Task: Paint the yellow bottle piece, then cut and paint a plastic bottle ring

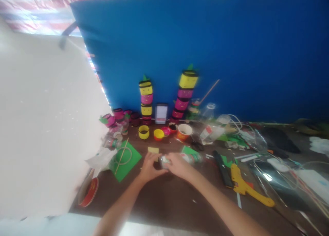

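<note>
A clear plastic bottle [193,157] with a red, white and green label lies on its side. My right hand [177,164] is closed around its left part. To the left, my left hand [149,168] has thumb and fingers apart in a C shape, beside the bottle's near end. A small yellow piece [153,149] sits at the left fingertips; whether they touch it is blurred. Behind the right hand lies a piece of green sheet [189,150].
Green sheet with a ring and stick [123,157] lies left, near a red-sided round container [89,193]. At right are a yellow glue gun [244,186] and black tool [223,169]. Yellow and magenta stacked towers [146,98] and a pixelated screen [161,113] stand behind.
</note>
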Available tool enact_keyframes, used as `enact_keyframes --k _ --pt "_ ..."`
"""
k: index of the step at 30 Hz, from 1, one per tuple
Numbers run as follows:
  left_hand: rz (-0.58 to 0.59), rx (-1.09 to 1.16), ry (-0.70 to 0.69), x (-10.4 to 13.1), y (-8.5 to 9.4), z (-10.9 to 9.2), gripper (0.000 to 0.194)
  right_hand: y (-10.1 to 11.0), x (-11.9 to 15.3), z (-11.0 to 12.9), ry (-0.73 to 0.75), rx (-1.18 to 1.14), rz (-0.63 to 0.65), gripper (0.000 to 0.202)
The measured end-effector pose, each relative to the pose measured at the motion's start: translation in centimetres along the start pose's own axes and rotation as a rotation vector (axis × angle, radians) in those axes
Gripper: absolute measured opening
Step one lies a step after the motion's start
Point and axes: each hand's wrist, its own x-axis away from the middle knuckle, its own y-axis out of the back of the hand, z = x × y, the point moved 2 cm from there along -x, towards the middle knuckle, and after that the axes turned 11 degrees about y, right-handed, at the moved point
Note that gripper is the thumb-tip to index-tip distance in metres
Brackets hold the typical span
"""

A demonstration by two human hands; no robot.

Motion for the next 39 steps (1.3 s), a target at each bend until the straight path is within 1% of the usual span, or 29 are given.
enact_keyframes --k 5,8,13,15,20,24,28,30,34,39 --pt "0.001 -0.002 0.017 0.1 -0.1 0.0 0.063 0.1 0.1 0.2 -0.010 0.034 0.017 0.016" --pt "-0.003 0.008 0.008 0.1 -0.1 0.0 0.061 -0.3 0.1 0.7 -0.024 0.069 0.039 0.018" --pt "-0.009 0.015 -0.022 0.1 -0.3 0.4 0.058 -1.8 -0.6 1.7 -0.042 0.131 0.089 0.023" --pt "-0.009 0.019 -0.026 0.1 -0.4 0.5 0.057 -2.5 -1.0 1.9 -0.062 0.153 0.098 0.022" --pt "-0.021 0.031 -0.020 0.3 -0.6 0.7 0.054 -4.0 -1.7 2.2 -0.121 0.201 0.102 0.027" --pt "-0.027 0.040 -0.031 0.3 -0.6 0.7 0.052 -4.8 -1.6 2.6 -0.149 0.201 0.044 0.028" --pt "-0.029 0.023 -0.035 0.2 -0.7 0.9 0.051 -5.3 -1.2 3.0 -0.154 0.166 -0.043 0.019" --pt "-0.036 0.007 -0.032 0.2 -0.7 0.9 0.051 -5.2 -0.8 3.0 -0.147 0.135 -0.092 0.022" --pt "-0.036 -0.016 -0.002 0.2 -0.7 0.7 0.052 -4.4 0.7 1.9 -0.100 0.051 -0.191 0.029" --pt "-0.040 -0.009 0.014 0.3 -0.6 0.3 0.050 -3.5 1.9 0.1 -0.079 -0.036 -0.296 0.025"
